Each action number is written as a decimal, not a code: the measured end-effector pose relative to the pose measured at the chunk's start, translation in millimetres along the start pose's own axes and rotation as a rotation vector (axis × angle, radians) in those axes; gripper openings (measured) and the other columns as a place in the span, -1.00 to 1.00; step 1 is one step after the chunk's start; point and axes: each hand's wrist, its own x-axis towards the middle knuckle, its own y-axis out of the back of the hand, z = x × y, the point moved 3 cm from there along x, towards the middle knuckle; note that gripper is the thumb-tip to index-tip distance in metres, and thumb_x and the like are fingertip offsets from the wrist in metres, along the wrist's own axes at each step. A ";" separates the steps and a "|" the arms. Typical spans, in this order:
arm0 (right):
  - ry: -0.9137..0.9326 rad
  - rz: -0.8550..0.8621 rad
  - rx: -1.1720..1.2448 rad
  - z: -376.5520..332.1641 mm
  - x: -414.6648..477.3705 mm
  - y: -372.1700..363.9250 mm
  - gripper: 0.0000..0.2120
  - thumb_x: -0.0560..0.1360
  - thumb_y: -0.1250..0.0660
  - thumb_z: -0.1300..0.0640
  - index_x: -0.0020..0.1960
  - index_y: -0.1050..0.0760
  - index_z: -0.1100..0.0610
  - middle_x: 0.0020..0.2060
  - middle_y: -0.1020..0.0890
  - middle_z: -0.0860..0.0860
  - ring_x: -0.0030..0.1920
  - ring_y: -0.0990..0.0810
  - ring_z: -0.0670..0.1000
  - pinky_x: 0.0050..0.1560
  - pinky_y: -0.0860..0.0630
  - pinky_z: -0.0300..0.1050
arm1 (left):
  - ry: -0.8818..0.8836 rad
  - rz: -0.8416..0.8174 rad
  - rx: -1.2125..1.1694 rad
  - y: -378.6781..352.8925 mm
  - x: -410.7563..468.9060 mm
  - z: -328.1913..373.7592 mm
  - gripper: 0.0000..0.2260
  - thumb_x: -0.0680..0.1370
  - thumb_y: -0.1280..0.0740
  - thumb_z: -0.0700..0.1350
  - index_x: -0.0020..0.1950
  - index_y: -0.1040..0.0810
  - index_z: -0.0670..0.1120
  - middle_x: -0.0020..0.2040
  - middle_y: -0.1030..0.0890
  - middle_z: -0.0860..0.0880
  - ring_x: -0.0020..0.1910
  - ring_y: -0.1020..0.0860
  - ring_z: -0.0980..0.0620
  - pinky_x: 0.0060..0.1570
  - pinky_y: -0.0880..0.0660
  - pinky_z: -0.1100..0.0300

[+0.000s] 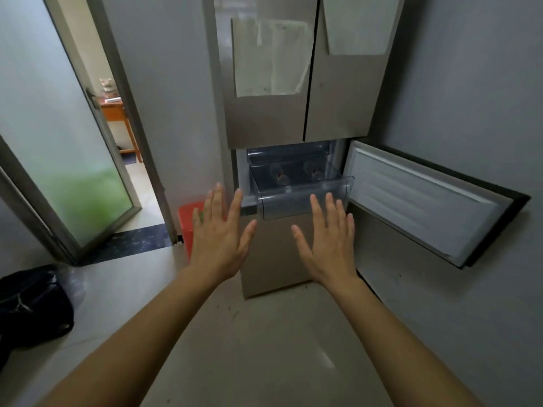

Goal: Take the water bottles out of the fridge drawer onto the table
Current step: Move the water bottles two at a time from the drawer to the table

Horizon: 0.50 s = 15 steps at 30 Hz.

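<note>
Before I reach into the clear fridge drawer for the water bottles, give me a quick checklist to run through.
1. White-lined lower fridge door swung open to the right: ok.
2. Clear plastic drawer pulled out: ok.
3. Water bottles inside drawer: two blurred rounded shapes, count cannot tell.
4. Left hand empty, fingers straight: ok.
5. Right hand empty, fingers straight: ok.

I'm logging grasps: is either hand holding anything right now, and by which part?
Nothing is held. The left hand and right hand are spread open before the drawer; the bottles are inside it, untouched.
</note>
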 end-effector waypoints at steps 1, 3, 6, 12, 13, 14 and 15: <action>0.001 -0.006 -0.003 6.7 15.3 -10.6 -0.29 0.60 0.08 -0.33 0.63 0.18 -0.06 0.62 0.14 0.06 0.60 0.23 0.07 0.57 0.21 0.17 | -0.007 -0.003 -0.008 -16.0 15.5 -1.6 -0.36 0.58 0.17 0.37 0.60 0.17 0.15 0.63 0.19 -0.04 0.60 0.19 -0.09 0.52 0.12 -0.16; 0.004 -0.021 -0.031 22.8 49.7 -32.8 -0.30 0.61 0.07 -0.32 0.63 0.17 -0.05 0.62 0.14 0.07 0.61 0.23 0.08 0.57 0.20 0.17 | -0.007 -0.033 -0.021 -51.1 52.9 -4.6 -0.37 0.59 0.16 0.36 0.59 0.22 0.17 0.62 0.24 -0.01 0.57 0.27 -0.04 0.51 0.15 -0.16; -0.028 -0.052 -0.096 52.7 105.0 -61.3 -0.30 0.62 0.02 -0.30 0.64 0.15 -0.04 0.63 0.12 0.09 0.61 0.20 0.09 0.57 0.18 0.18 | -0.001 -0.144 -0.031 -101.5 117.8 -7.2 -0.36 0.59 0.18 0.35 0.60 0.25 0.14 0.61 0.30 -0.05 0.56 0.31 -0.07 0.53 0.12 -0.22; -0.147 -0.085 -0.142 111.4 209.9 -84.2 -0.30 0.62 -0.02 -0.29 0.64 0.05 0.00 0.61 -0.01 0.16 0.60 0.02 0.18 0.56 0.03 0.21 | -0.060 -0.318 -0.043 -173.8 251.6 1.3 -0.37 0.63 0.12 0.31 0.63 0.15 0.08 0.62 0.24 -0.10 0.59 0.25 -0.11 0.53 0.12 -0.24; -0.172 -0.089 -0.137 121.3 224.8 -87.3 -0.30 0.62 -0.02 -0.29 0.64 0.04 0.00 0.61 -0.03 0.16 0.60 0.01 0.18 0.56 0.01 0.21 | -0.071 -0.339 -0.057 -184.8 270.5 4.7 -0.38 0.63 0.12 0.31 0.63 0.12 0.07 0.63 0.21 -0.10 0.60 0.22 -0.11 0.53 0.12 -0.23; -0.196 -0.098 -0.135 131.0 237.4 -91.0 -0.31 0.62 -0.02 -0.29 0.64 0.03 0.00 0.61 -0.04 0.17 0.60 0.00 0.18 0.56 0.00 0.21 | -0.078 -0.367 -0.073 -195.9 286.3 8.1 -0.38 0.64 0.11 0.31 0.63 0.09 0.06 0.63 0.18 -0.10 0.60 0.19 -0.12 0.52 0.11 -0.23; -0.214 -0.107 -0.136 140.3 248.1 -95.3 -0.31 0.62 -0.01 -0.29 0.64 0.02 0.01 0.61 -0.06 0.17 0.60 -0.02 0.18 0.56 0.00 0.21 | -0.082 -0.401 -0.086 -207.4 299.0 11.7 -0.38 0.64 0.11 0.31 0.63 0.07 0.06 0.63 0.16 -0.10 0.60 0.18 -0.12 0.52 0.09 -0.23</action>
